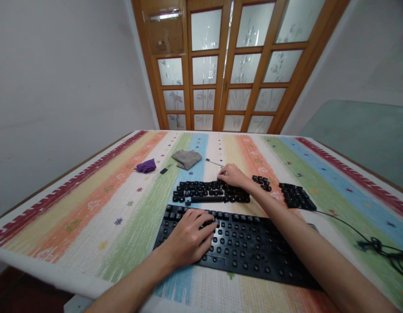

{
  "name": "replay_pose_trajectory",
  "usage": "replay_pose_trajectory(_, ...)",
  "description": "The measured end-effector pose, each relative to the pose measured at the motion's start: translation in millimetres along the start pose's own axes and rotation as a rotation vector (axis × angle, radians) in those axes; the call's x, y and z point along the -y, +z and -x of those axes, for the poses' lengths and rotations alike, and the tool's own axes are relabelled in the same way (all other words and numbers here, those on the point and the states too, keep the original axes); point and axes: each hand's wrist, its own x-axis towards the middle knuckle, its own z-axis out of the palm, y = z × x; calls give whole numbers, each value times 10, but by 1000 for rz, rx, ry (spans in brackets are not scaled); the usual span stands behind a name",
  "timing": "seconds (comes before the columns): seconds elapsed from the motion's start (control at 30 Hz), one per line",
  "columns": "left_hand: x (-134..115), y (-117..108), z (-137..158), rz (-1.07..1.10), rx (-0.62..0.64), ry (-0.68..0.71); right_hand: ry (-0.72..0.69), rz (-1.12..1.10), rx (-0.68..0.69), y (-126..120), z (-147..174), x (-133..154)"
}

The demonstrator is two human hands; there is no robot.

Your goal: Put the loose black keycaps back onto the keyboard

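Observation:
A black keyboard (240,245) lies flat at the table's near side, many of its key posts bare and keycaps standing along its back row. My left hand (193,237) rests over its left part, bent fingers slightly apart, fingertips touching the keys. Beyond the keyboard, loose black keycaps (201,189) are laid in rows, with a long space bar (208,199) along the front. My right hand (234,176) reaches to the back of these rows, fingers pinched together; whatever is between them is hidden. A thin stick with a dark end (208,160) points out beside its fingertips.
A grey cloth (187,159), a purple cloth (145,166) and a small black object (164,171) lie at the back left. More keycaps (295,195) are grouped to the right, near a bundled black cable (375,245). A striped cloth (123,221) covers the table.

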Motion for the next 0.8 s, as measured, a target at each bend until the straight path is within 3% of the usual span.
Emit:
replay_pose_trajectory(0.27, -9, -13, -3, 17, 11, -16, -7, -172, -66, -158, 85, 164)
replay_pose_trajectory(0.6, -13, -50, -58, 99, -96, -100, -125, -552, 13, -431, 965, 521)
replay_pose_trajectory(0.8, -81, -111, -193, 114, -123, -118, -156, -646, 97, -476, 1323, 720)
